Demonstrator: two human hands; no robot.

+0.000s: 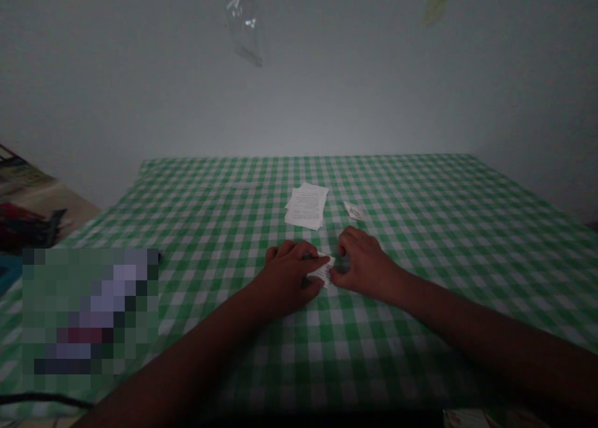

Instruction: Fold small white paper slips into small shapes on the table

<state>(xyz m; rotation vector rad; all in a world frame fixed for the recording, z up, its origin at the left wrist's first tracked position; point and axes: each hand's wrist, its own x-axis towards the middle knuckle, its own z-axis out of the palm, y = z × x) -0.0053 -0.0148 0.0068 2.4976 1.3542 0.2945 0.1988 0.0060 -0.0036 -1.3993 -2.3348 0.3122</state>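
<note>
A small piece of printed white paper (326, 276) lies on the checked cloth between my hands. My left hand (290, 277) holds it down against the table, with the index finger stretched over its top edge and the thumb at its lower edge. To the right, the thumb tip of my right hand (363, 263) touches the paper's right edge. That hand's other fingers are curled, and a gap shows between them and the thumb. Just beyond my hands sits a loose stack of printed sheets (306, 207). A small folded paper (354, 211) rests to the right of the stack.
A green and white checked tablecloth (224, 222) covers the table, which meets a pale wall (299, 104). At the left, a pixelated patch hides a long object (100, 306). A black cable (44, 399) runs along the near left edge. Clear plastic (245, 29) hangs on the wall.
</note>
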